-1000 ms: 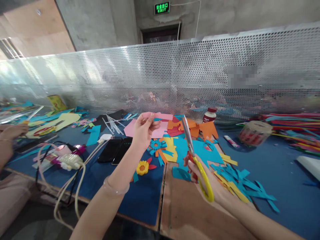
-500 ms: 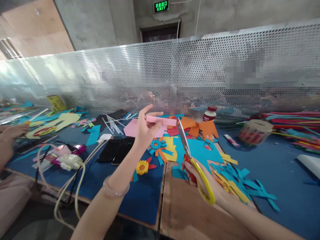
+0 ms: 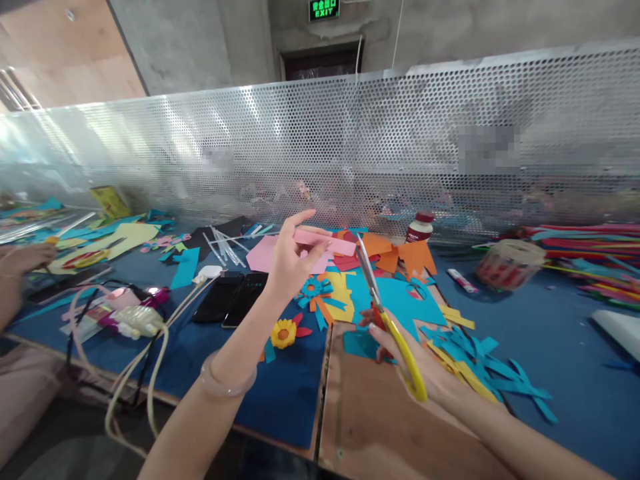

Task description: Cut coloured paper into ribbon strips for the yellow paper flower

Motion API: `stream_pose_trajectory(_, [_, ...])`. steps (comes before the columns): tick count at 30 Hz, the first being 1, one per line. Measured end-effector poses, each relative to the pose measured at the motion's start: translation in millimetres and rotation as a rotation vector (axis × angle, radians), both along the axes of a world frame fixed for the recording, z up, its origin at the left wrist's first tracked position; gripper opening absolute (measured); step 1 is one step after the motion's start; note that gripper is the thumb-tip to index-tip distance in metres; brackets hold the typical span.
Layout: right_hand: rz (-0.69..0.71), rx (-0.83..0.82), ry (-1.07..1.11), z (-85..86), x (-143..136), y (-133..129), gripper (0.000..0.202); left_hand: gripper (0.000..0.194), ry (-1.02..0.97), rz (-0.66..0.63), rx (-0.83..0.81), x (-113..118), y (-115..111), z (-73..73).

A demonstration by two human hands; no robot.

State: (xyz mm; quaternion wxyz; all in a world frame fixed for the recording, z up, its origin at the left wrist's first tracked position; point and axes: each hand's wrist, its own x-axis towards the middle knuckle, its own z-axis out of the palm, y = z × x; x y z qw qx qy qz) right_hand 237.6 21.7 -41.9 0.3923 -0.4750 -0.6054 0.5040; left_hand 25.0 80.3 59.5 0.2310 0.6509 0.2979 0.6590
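My left hand (image 3: 295,257) pinches a folded pink paper strip (image 3: 343,247) between thumb and fingers, its free end pointing right. In my right hand (image 3: 395,340) are scissors (image 3: 373,283) with yellow and red handles, blades pointing up beside the strip's right end. Beneath the strip lie a larger pink sheet (image 3: 261,255), orange paper (image 3: 417,259) and a blue sheet (image 3: 400,300). A blue paper flower (image 3: 314,288) and a yellow one (image 3: 284,333) rest below my left hand.
Two dark phones (image 3: 220,298) lie left of my left forearm, near a power strip (image 3: 137,321) with cables. A bottle (image 3: 420,228), a tape roll (image 3: 510,263) and blue paper strips (image 3: 515,380) are at the right. Another person's hand (image 3: 25,260) is far left.
The strip and scissors have shifted slightly, and the strip's free end tilts a little more downward. The fingers of my right hand look looser around the handles.
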Motion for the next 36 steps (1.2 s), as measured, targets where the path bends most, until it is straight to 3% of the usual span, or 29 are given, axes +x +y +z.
stream_pose_trajectory(5, [0.111,0.031,-0.014,-4.2,-1.6,-6.6,0.031,0.046,0.043,0.025,0.016,1.9,-3.1,0.3])
stream_pose_trajectory(9, [0.081,0.043,0.003,-9.6,-2.7,-9.0,0.030,0.043,0.074,0.002,0.011,4.2,-7.6,1.5])
stream_pose_trajectory(15, [0.128,0.022,-0.028,-3.5,-3.4,-11.6,0.030,0.042,0.068,-0.016,-0.003,5.1,-11.4,3.2])
stream_pose_trajectory(25, [0.091,-0.052,0.133,-9.1,-5.1,-8.5,0.025,0.039,0.119,-0.039,-0.015,9.7,-15.6,2.9])
stream_pose_trajectory(36, [0.092,-0.009,0.073,-6.2,-4.6,-10.0,0.028,0.037,0.172,-0.034,0.014,9.4,-16.4,2.3])
